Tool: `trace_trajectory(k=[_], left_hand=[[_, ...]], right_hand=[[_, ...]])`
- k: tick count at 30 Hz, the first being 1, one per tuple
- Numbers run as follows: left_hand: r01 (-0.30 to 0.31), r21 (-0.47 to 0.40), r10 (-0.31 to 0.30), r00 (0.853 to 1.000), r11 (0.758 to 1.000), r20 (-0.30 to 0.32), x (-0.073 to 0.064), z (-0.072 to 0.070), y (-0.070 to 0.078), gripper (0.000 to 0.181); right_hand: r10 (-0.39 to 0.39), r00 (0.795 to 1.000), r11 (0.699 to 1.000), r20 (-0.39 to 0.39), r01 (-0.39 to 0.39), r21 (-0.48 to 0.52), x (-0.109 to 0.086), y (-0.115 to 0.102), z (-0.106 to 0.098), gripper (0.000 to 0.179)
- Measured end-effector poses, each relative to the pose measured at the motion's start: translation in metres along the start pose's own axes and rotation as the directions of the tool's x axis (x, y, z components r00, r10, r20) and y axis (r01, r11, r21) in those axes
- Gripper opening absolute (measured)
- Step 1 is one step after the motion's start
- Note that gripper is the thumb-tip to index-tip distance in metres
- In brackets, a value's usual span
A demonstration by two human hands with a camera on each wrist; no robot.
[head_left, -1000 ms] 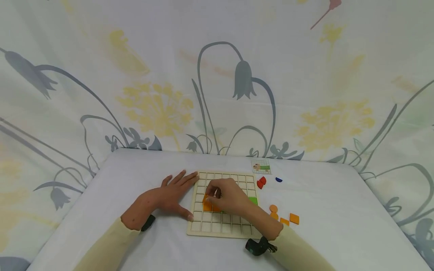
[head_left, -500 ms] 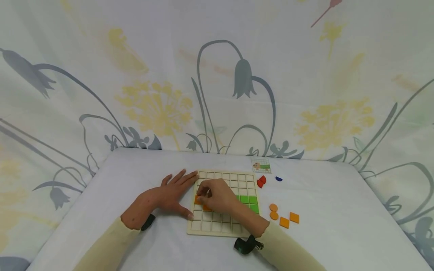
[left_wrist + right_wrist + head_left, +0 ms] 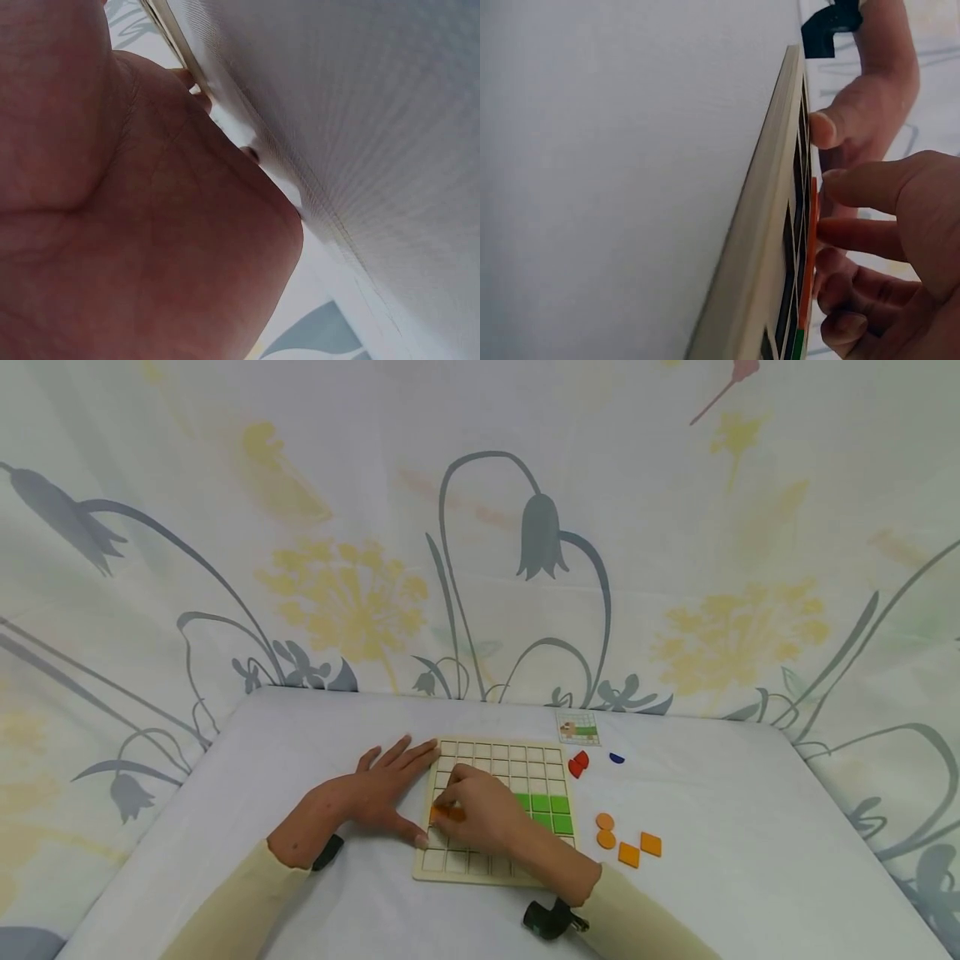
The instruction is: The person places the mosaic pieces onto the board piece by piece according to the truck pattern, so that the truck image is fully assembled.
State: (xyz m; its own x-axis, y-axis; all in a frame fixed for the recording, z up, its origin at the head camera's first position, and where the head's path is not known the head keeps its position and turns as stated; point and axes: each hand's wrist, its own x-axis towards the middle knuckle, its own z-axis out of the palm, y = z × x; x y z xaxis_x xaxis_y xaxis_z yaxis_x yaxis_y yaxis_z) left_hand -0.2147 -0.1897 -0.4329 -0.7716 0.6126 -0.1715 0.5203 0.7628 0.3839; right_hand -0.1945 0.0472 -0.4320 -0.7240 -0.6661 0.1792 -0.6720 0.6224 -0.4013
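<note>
A pale wooden grid board (image 3: pixel 477 867) lies flat on the white table. My right hand (image 3: pixel 483 810) is over the board's left part, its thumb and index finger at an orange square tile (image 3: pixel 435 815) in the leftmost column. In the right wrist view, the fingertips pinch and touch the orange tile (image 3: pixel 813 217), whose edge stands slightly above the board. More orange shows under the fingers; the rest is hidden by the hand. To the right, several green square tiles (image 3: pixel 561 824) fill cells. My left hand (image 3: pixel 375 799) lies with fingers spread, its fingertips and thumb at the board's left edge.
Right of the board are two orange discs (image 3: pixel 605 822), two loose orange squares (image 3: pixel 651 844), red wedge pieces (image 3: pixel 578 763) and a dark blue half disc (image 3: pixel 617 757). A small picture card (image 3: pixel 577 728) lies behind them. A flower-printed curtain (image 3: pixel 480 568) hangs at the back.
My right hand has moved left across the board, then slightly nearer, bringing the orange tile down at the leftmost column. More green tiles have come into view. The left hand stays put.
</note>
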Motion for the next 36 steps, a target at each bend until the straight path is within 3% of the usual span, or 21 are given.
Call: trace_trajectory(k=[4,10,19,24,31,36], left_hand=[[0.012,-0.001,-0.012,1.000,1.000,0.000,0.000,0.000,0.001,0.128],[0.025,0.004,-0.025,1.000,1.000,-0.002,0.002,0.001,0.002,0.128],[0.037,0.005,-0.037,0.999,0.999,0.000,0.001,0.000,0.003,0.128],[0.037,0.006,-0.037,0.999,0.999,0.000,0.000,0.000,0.003,0.129],[0.038,0.004,-0.038,0.999,0.999,0.007,0.000,-0.001,0.005,0.128],[0.033,-0.008,-0.033,0.999,0.999,0.006,0.001,-0.001,0.004,0.128]], right_hand=[[0.037,0.999,0.999,0.013,-0.037,0.008,-0.006,0.000,-0.003,0.022],[0.032,0.998,0.999,-0.056,-0.031,0.027,-0.022,0.008,-0.014,0.024],[0.097,0.988,0.990,-0.117,-0.083,0.118,-0.066,0.041,-0.050,0.018],[0.184,0.970,0.979,-0.158,-0.166,0.122,-0.098,0.069,-0.070,0.014],[0.357,0.920,0.933,-0.159,-0.344,0.104,-0.145,0.106,-0.091,0.011],[0.379,0.921,0.925,-0.087,-0.374,0.073,-0.169,0.124,-0.102,0.013]])
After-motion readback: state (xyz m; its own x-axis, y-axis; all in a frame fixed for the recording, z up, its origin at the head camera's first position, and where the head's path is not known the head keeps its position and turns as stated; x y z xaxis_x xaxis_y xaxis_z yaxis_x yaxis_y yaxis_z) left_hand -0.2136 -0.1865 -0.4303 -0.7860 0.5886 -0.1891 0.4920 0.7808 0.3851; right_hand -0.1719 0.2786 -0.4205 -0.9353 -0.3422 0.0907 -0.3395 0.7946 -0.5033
